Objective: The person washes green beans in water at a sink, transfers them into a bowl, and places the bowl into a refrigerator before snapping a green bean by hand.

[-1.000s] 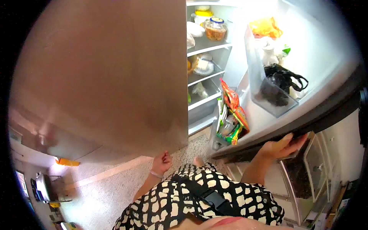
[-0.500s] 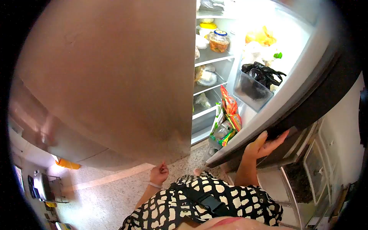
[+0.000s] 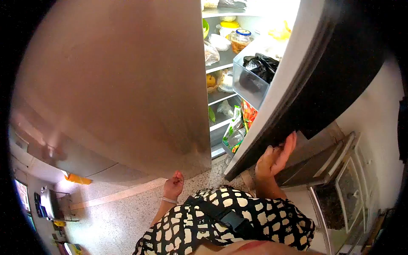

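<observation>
My right hand (image 3: 274, 160) rests against the dark outer side of the refrigerator's right door (image 3: 316, 97), fingers stretched out. This door stands partly open. My left hand (image 3: 174, 185) hangs below the closed left door (image 3: 123, 89), fingers curled and nothing visible in them. The right door carries a clear bin (image 3: 250, 87) with a black plastic bag (image 3: 261, 67) in it. Below that bin are red and green packets (image 3: 248, 114). Behind, on the shelves, are a jar with a blue lid (image 3: 241, 41), a yellow-lidded container (image 3: 229, 28) and a white-wrapped item (image 3: 219, 42).
Speckled floor (image 3: 127, 216) spreads out below the doors. At right, near my forearm, stands a cabinet with a pale-framed panel (image 3: 350, 187). A grey chair-like object (image 3: 51, 204) and an orange object (image 3: 77, 178) are at far left.
The right door has swung inward toward the left, narrowing the opening. My right hand has moved left with it. My left hand has shifted slightly left.
</observation>
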A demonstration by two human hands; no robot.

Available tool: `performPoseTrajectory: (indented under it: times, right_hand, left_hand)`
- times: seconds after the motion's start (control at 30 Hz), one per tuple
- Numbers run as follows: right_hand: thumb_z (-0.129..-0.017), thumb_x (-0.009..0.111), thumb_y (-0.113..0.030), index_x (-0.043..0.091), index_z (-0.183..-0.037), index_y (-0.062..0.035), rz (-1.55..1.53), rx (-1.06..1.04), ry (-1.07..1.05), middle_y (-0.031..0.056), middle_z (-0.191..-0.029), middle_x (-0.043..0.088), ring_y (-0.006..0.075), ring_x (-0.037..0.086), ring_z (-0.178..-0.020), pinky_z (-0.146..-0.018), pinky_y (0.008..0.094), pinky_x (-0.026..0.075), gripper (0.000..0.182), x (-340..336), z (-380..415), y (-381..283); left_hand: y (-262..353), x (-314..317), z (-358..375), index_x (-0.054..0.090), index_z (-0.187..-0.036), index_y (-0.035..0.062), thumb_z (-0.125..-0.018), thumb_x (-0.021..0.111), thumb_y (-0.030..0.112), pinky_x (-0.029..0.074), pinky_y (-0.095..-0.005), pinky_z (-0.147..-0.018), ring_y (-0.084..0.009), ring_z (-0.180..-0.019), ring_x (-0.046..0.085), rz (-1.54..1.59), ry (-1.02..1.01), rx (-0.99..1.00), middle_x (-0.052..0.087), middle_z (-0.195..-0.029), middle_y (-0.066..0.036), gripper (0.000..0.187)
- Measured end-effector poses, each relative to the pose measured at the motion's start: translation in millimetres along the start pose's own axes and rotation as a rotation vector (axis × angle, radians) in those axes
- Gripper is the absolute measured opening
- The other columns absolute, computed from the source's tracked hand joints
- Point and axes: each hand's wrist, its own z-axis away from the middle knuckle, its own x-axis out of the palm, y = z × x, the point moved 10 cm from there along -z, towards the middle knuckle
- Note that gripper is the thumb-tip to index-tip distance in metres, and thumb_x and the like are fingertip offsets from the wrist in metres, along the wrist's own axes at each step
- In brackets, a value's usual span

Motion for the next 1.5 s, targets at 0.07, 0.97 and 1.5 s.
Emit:
performPoseTrajectory:
  times: [0.07,0.97,1.5]
  right_hand:
    - [-0.076,0.047,-0.001,0.027,-0.128,0.0115,-0.153,0.037,-0.026,0.0285,-0.136,0.02,0.0396,0.021,-0.126,-0.104,0.046,0.017,0.058,-1.1,7.1,7.5]
    - [-0.087,0.045,-0.008,0.057,-0.101,0.0068,-0.722,0.121,-0.228,0.0224,-0.115,0.05,0.0284,0.05,-0.108,-0.095,0.0348,0.039,0.024,90.6,73.6,118.3]
    - [-0.08,0.051,-0.019,0.058,-0.093,0.0012,-0.335,-0.011,-0.28,0.0161,-0.092,0.058,0.0262,0.055,-0.087,-0.077,0.0373,0.043,0.024,261.2,59.4,80.7]
  left_hand:
    - [-4.0,1.0,3.5,0.045,-0.114,-0.0059,-0.079,0.037,-0.012,0.049,-0.0269,-0.072,-0.0231,-0.083,0.054,-0.124,-0.043,0.054,0.052,-0.095,-0.017,0.036]
    - [1.8,-92.6,33.2,0.057,-0.094,-0.002,-0.089,0.043,0.011,0.05,-0.0261,-0.063,-0.0187,-0.068,0.057,0.362,-0.072,0.363,0.06,-0.078,-0.01,0.019]
    - [185.2,-68.8,214.2,0.044,-0.117,-0.0074,-0.094,0.033,0.021,0.045,-0.0363,-0.085,-0.0283,-0.099,0.05,0.65,-0.148,1.012,0.05,-0.108,-0.019,0.038]
